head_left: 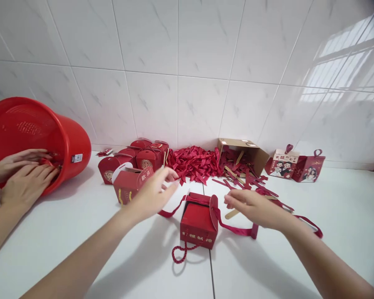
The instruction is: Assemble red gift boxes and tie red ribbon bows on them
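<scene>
A red gift box (197, 220) stands in front of me with gold characters on its near face. A dark red ribbon (237, 229) runs through its top and trails out at both sides. A twisted red cord loop (179, 254) hangs from its front onto the table. To the left of the box hovers my left hand (156, 193), open, with fingers apart and nothing in it. My right hand (252, 205) is to the right, above the ribbon's end; its fingers are loosely bent and I see nothing held. Neither hand touches the box.
Several red boxes (149, 158) stand at the back left, beside a heap of ribbons (195, 162). A cardboard box (262, 160) lies spilling red strips. Two printed boxes (308, 168) are at right. Another person's hands (28, 182) reach into a tipped red bucket (76, 137).
</scene>
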Available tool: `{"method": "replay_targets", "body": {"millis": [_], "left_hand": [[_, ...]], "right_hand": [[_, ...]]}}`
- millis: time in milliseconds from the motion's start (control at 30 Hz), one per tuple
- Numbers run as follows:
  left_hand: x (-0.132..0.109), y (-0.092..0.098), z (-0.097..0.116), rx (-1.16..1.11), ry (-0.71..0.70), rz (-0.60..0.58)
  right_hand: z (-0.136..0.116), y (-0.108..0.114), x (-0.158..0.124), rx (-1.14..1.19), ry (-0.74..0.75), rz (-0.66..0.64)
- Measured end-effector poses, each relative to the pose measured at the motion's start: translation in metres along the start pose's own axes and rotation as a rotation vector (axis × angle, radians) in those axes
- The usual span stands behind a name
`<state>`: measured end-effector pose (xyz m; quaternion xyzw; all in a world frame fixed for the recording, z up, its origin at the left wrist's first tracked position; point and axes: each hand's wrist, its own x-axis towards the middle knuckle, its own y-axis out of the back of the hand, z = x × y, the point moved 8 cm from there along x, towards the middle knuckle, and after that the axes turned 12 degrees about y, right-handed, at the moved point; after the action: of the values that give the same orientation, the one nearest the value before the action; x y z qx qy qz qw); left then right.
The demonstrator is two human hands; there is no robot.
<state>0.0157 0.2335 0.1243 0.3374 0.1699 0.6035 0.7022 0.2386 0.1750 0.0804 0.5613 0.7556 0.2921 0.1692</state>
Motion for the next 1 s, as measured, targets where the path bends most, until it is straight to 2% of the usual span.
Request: {"method": "replay_targets", "body": {"millis": [133, 233, 333, 400, 533, 600, 667, 767, 867, 933, 1000], "left_hand": [[-0.005, -0.054, -0.017, -0.02, -0.044, -0.127], [-0.011, -0.079, -0.032, -0.161, 0.028, -0.231], [-0.017, -0.089, -0.038, -0.285, 0.116, -0.306], [-0.023, -0.093, -0.038, -0.345, 0.178, -0.41], [-0.033, -0.093, -0.038, -0.299, 0.313, -0.625], [-0.032, -0.086, -0.042, -0.265, 0.351, -0.636], [-0.029, -0.08, -0.045, -0.291, 0.373, -0.606], [-0.023, -0.076, -0.046, -0.408, 0.4, -0.594], [-0.019, -0.075, -0.044, -0.52, 0.405, -0.618], [-0.018, -0.075, -0.047, -0.533, 0.409, -0.63], [-0.019, -0.077, -0.053, -0.488, 0.425, -0.659]], "right_hand": [[0.009, -0.026, 0.007, 0.192, 0.223, 0.104], [0.022, -0.041, 0.009, 0.385, 0.247, 0.153], [0.032, -0.048, 0.008, 0.528, 0.208, 0.127], [0.036, -0.044, 0.006, 0.581, 0.188, 0.107], [0.04, -0.038, 0.002, 0.575, 0.141, 0.003], [0.041, -0.034, 0.0, 0.493, 0.128, -0.012], [0.037, -0.023, -0.002, 0.301, 0.188, 0.076], [0.008, -0.008, -0.012, -0.128, 0.475, 0.258], [-0.013, -0.008, -0.027, -0.515, 0.704, 0.4], [-0.013, -0.009, -0.033, -0.672, 0.737, 0.462], [-0.007, -0.013, -0.035, -0.727, 0.735, 0.459]]}}
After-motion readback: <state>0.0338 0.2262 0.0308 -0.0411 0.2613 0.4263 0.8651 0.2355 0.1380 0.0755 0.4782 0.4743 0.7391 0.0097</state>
